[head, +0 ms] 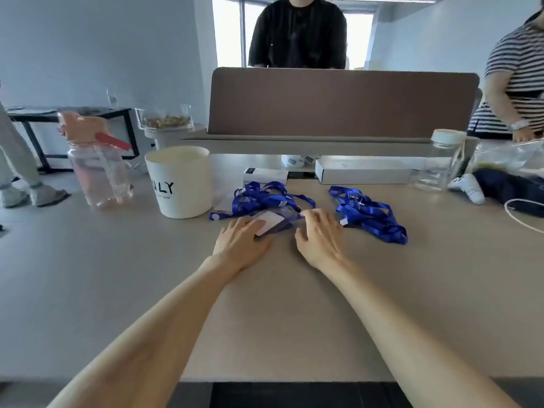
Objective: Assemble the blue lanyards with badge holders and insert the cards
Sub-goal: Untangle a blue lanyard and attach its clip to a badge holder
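Seen from the head camera, two bare hands are laid palm down on a pale tabletop (88,275). The left hand (244,238) is held nearly flat, its fingers pressed on one clear badge holder (285,225), in which one white card (269,220) is seen. The right hand (319,237) is spread, fingers lightly bent, their tips set at the holder's right edge beside a small black clip (298,209). Nothing is gripped by either hand.

Two tangles of blue lanyards are counted. The left lanyard heap (259,198) lies just behind the holder and touches it, and the right lanyard heap (371,214) lies just beside the right hand.

One white tub (179,184) stands left of the heaps, lettered "ULY" in black, with a smaller line beneath too small to be read. One pink-tinted bottle (98,166) is placed further left and one clear bottle (441,161) with a white cap far right. Two white boxes (365,171) are lined along the back under a brown divider panel (341,101). Beyond it two people are stood, one in a black shirt (297,36) and one in a striped top (515,69)
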Motion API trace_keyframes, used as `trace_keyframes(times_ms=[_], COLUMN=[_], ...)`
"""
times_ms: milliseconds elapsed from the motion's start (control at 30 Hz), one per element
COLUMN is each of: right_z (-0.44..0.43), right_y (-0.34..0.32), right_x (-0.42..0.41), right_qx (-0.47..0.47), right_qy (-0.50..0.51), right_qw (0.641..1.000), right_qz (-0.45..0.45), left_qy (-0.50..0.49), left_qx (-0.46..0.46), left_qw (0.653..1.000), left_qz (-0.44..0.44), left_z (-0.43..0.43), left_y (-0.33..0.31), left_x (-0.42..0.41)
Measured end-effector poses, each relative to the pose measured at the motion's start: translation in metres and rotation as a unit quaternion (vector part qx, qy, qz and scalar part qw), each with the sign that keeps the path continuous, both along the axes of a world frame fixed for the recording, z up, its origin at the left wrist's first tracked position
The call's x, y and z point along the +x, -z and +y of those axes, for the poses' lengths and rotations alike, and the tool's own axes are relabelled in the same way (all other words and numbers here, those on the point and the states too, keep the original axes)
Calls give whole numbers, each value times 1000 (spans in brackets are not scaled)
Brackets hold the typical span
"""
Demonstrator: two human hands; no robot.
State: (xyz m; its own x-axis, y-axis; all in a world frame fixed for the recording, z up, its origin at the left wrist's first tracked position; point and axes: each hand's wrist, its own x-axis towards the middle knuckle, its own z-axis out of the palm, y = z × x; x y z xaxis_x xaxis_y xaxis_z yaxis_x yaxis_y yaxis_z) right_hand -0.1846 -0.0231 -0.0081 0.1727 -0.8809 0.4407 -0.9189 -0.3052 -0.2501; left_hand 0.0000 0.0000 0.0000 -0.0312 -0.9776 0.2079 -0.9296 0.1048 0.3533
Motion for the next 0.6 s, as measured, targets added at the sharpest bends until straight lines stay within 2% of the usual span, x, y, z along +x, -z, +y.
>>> trace_keyframes(times_ms=[100, 167, 233, 333, 433, 500, 600], right_z=[3, 6, 3, 0, -7, -13, -19], right_y=[2, 2, -2, -3, -3, 0, 2], right_x=[3, 7, 11, 14, 13, 11, 7], right_qx=[26, 32, 41, 115, 140, 122, 82], right_qy=[-4, -46, -103, -154, -141, -120, -109], right_qw=[999, 997, 993, 981, 980, 985, 990], right_qz=[36, 52, 34, -10, 6, 13, -23], left_qy=[-1, 3, 8, 33, 48, 56, 94], left_qx=[-12, 3, 5, 38, 59, 61, 53], left_qw=[1000, 1000, 998, 994, 992, 991, 989], left_qz=[13, 31, 66, 96, 97, 105, 96], left_z=[9, 16, 17, 18, 13, 9, -1], left_y=[5, 6, 1, -1, -1, -2, -3], left_x=[9, 16, 20, 23, 23, 25, 27])
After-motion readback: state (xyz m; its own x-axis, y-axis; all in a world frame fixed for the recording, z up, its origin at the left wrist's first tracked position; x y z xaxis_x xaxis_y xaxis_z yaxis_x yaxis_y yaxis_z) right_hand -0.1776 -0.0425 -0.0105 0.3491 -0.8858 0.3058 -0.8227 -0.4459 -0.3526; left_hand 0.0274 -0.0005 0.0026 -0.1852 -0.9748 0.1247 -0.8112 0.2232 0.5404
